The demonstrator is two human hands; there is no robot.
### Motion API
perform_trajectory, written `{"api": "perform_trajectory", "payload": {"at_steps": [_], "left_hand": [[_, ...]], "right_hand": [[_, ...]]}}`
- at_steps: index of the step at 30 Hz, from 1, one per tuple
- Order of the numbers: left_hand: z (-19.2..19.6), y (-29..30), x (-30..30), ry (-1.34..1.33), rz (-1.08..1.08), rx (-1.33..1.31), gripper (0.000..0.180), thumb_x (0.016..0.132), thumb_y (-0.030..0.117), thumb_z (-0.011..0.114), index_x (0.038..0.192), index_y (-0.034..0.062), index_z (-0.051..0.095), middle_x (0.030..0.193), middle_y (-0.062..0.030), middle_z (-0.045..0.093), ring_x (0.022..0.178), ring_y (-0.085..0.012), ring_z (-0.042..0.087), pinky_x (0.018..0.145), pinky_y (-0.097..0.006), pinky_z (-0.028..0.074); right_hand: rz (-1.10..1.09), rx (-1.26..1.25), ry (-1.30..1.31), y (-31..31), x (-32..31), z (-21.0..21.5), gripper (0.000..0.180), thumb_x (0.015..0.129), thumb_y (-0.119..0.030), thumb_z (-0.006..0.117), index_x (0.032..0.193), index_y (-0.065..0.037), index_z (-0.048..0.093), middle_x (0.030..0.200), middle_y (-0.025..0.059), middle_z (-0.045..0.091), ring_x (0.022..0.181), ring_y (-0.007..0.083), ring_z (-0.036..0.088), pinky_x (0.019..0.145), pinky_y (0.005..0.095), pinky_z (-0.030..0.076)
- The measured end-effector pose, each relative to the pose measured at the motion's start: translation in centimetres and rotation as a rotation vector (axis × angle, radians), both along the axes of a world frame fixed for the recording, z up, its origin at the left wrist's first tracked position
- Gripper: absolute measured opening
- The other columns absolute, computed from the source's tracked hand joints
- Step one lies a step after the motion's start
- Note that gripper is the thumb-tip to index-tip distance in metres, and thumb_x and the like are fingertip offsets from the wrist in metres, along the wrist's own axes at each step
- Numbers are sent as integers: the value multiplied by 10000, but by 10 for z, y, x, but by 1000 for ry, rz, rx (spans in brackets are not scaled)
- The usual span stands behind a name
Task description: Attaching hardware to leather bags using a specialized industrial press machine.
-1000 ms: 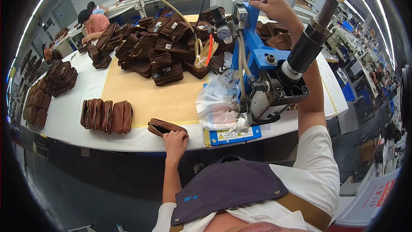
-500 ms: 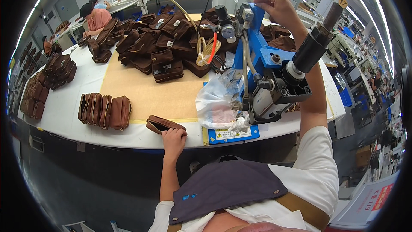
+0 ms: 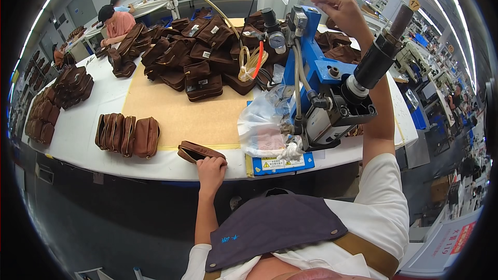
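A brown zipped pouch (image 3: 203, 150) lies at the table's front edge, its zipper mouth gaping. My left hand (image 3: 211, 170) grips its near right side with closed fingers. My right hand (image 3: 342, 14) is raised at the top of a blue-framed pneumatic press (image 3: 306, 41). Its fingers are loosely bent and apart, close to the frame's upper end, with nothing visible in them. A black cylinder (image 3: 376, 59) stands on the press, in front of my right forearm. Clear plastic (image 3: 259, 124) hangs over the press's left side, hiding part of its working area.
A row of brown pouches (image 3: 127, 135) stands to the left, with more stacks (image 3: 44, 114) beyond. Behind lies a large heap of brown pouches (image 3: 207, 52). A coiled hose (image 3: 253, 62) hangs beside the pressure gauge (image 3: 276, 40). Another person (image 3: 118, 25) sits at the far left.
My right hand has lifted slightly and drawn away from the blue frame's top. My left hand keeps its hold on the pouch, almost unmoved.
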State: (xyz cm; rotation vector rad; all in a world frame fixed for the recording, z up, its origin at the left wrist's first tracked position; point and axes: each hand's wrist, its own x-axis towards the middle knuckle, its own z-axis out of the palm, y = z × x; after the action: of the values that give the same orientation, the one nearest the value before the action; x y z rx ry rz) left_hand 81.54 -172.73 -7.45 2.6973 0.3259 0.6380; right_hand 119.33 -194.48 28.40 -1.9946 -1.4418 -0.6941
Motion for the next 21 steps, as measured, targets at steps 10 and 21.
{"api": "perform_trajectory", "payload": {"at_steps": [10,21], "left_hand": [[2,1,-1,22,-8,-5,71,745,171,689,747,138,626,735,-4,616,766,-209,558,741,-378,354],[-1,-1,-6,43,0,7,88,737,177,693,778,162,617,745,-6,606,796,-212,553,758,-383,351]], "right_hand": [[-155,-155,304,9,-22,9,244,925,-261,622,1058,-74,703,896,37,649,824,137,605,760,283,489],[38,-17,726,4,46,-9,299,911,-300,643,1125,-92,636,1040,43,651,1028,165,613,979,339,457]]}}
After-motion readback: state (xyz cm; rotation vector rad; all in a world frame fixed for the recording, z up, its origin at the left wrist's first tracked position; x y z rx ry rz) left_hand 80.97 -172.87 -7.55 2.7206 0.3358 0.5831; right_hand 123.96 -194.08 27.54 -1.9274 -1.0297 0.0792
